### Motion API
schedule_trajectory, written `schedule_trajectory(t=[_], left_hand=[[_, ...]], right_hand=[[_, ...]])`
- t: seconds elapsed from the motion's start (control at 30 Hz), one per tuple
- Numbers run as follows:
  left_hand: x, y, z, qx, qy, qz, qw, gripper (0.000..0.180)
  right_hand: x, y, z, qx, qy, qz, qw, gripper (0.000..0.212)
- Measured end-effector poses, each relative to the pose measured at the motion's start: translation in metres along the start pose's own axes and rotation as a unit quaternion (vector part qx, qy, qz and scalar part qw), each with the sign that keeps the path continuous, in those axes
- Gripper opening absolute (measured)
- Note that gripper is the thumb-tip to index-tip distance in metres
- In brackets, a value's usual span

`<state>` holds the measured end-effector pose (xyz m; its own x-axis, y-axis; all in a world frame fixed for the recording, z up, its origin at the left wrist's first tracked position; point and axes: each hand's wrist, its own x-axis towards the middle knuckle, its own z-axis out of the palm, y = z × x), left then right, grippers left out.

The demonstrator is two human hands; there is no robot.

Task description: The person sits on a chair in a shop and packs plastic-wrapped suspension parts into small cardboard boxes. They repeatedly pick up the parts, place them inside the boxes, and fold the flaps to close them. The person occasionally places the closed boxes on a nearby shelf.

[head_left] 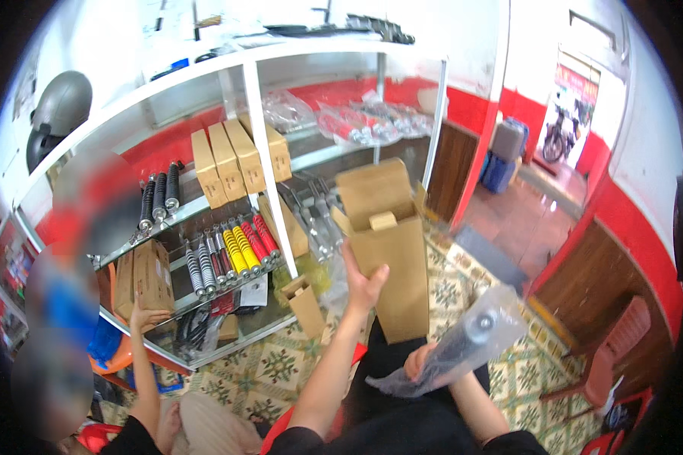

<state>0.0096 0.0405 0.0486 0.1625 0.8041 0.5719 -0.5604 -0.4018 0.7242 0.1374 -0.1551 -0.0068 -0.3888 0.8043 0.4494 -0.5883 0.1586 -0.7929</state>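
Note:
My left hand (366, 280) grips the left side of a tall brown cardboard box (402, 288), thumb across its front. The box stands upright on my lap with its top flaps raised, and a small cardboard piece (383, 221) shows in its mouth. To the right of the box, my right hand (419, 362) is closed around a clear plastic bag (451, 350) with a dark shock absorber (478, 327) inside. The bag lies tilted, its thicker end up and to the right, apart from the box. Film hides part of my right fingers.
A glass shelf unit holds colored shock absorbers (239, 250), black ones (159, 196) and cardboard boxes (224, 163). A smaller open box (303, 307) stands on the tiled floor. At left, a co-worker's hand (150, 315) touches cartons (146, 277). A reddish chair (611, 356) stands right.

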Motion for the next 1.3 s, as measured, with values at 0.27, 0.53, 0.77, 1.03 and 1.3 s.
schedule_trajectory(t=[0.27,0.53,0.77,1.03,1.3], left_hand=[[-0.013,0.001,0.015,0.125,0.002,0.106,0.986,0.088],[-0.010,0.030,0.010,0.057,0.006,0.107,0.993,0.080],[-0.007,0.029,0.010,0.035,0.016,0.120,0.992,0.079],[-0.010,0.022,-0.003,0.029,0.008,0.089,0.996,0.083],[-0.007,0.017,0.004,0.026,-0.015,0.073,0.997,0.088]], right_hand=[[0.008,-0.008,0.016,0.093,0.107,0.055,0.988,0.039],[0.019,-0.006,0.026,-0.043,0.105,0.047,0.992,0.048],[0.035,-0.009,0.048,-0.105,0.111,0.065,0.986,0.047],[0.042,-0.031,0.053,-0.212,0.000,0.059,0.975,0.055],[0.046,-0.018,0.015,-0.117,-0.042,0.030,0.992,0.047]])
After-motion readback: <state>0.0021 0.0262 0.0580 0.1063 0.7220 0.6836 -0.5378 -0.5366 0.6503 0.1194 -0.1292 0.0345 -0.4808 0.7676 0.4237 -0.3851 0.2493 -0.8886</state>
